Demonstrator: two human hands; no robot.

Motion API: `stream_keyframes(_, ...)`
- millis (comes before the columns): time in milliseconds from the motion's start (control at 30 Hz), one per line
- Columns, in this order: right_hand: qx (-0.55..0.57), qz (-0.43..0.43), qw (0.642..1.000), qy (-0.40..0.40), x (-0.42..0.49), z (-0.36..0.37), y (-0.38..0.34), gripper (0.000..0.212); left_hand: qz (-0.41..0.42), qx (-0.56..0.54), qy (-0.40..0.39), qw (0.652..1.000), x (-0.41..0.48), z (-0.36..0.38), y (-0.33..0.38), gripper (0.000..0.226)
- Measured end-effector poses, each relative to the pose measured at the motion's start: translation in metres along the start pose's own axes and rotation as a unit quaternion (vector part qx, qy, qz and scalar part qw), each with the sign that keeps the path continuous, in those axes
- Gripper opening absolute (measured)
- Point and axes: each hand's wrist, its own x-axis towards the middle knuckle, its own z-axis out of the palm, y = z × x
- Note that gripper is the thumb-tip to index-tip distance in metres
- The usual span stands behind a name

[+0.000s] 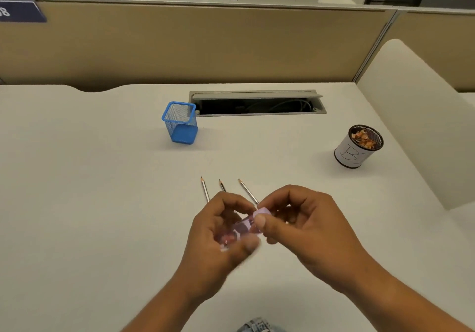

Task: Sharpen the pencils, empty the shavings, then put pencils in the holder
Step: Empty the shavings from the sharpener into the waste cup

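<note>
Left grip (226,231): we note it closed on the lilac sharpener (244,226), lower centre.
Right grip (295,221): pinching the same sharpener's upper end.
Pencils (222,186): three, on the desk (90,190).

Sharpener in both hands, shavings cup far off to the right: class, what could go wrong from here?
1. The sharpener is held by the left hand and right hand over the bare desk, far from the shavings cup; opened here, shavings may spill onto the desk.
2. Three pencils lie loose just beyond the hands; a knock could roll them.
3. The blue holder is empty and looks light, so it may tip.
</note>
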Motion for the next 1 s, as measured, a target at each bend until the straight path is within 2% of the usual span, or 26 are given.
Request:
stream_keyframes(67, 0.002, -0.028, 0.999, 0.036, -0.001, -0.01, 0.004, 0.008, -0.041, -0.097, 0.044, 0.993, 0.006, 0.008, -0.002, 0.07)
stream_keyframes(133, -0.001, -0.042, 0.999, 0.026, -0.005, -0.014, 0.011, 0.007, -0.085, -0.158, 0.068, 0.981, 0.014, 0.024, -0.006, 0.068)
stream_keyframes(233, -0.029, -0.059, 0.998, 0.004, -0.01, -0.016, 0.025, 0.006, -0.137, -0.158, 0.079, 0.975, 0.025, 0.05, -0.011, 0.064)
stream_keyframes(333, -0.039, -0.085, 0.995, 0.045, 0.0, -0.039, 0.036, 0.007, -0.11, -0.081, 0.049, 0.989, 0.037, 0.069, -0.012, 0.053)
stream_keyframes(400, -0.034, -0.092, 0.992, 0.081, 0.009, -0.059, 0.043, 0.01, -0.033, -0.009, -0.03, 0.999, 0.043, 0.079, -0.015, 0.052)
stream_keyframes(467, -0.024, -0.093, 0.99, 0.106, 0.016, -0.078, 0.05, 0.012, 0.025, 0.11, -0.098, 0.989, 0.052, 0.091, -0.016, 0.061)
stream_keyframes(533, -0.02, -0.092, 0.987, 0.129, 0.023, -0.096, 0.055, 0.013, 0.061, 0.283, -0.113, 0.951, 0.065, 0.105, -0.018, 0.068)
stream_keyframes(600, -0.058, -0.103, 0.979, 0.167, 0.033, -0.112, 0.06, 0.014, 0.106, 0.454, -0.088, 0.88, 0.08, 0.125, -0.021, 0.063)
stream_keyframes(633, -0.088, -0.112, 0.972, 0.189, 0.04, -0.121, 0.062, 0.015, 0.121, 0.503, -0.069, 0.853, 0.087, 0.138, -0.024, 0.058)
stream_keyframes(700, -0.16, -0.126, 0.952, 0.227, 0.055, -0.135, 0.067, 0.018, 0.118, 0.532, -0.036, 0.837, 0.103, 0.167, -0.029, 0.051)
stream_keyframes(867, -0.262, -0.094, 0.92, 0.276, 0.099, -0.18, 0.078, 0.028, 0.059, 0.504, -0.002, 0.861, 0.158, 0.213, -0.046, 0.024)
stream_keyframes(1000, -0.257, -0.059, 0.925, 0.274, 0.132, -0.215, 0.091, 0.039, 0.08, 0.517, -0.013, 0.852, 0.202, 0.234, -0.061, 0.018)
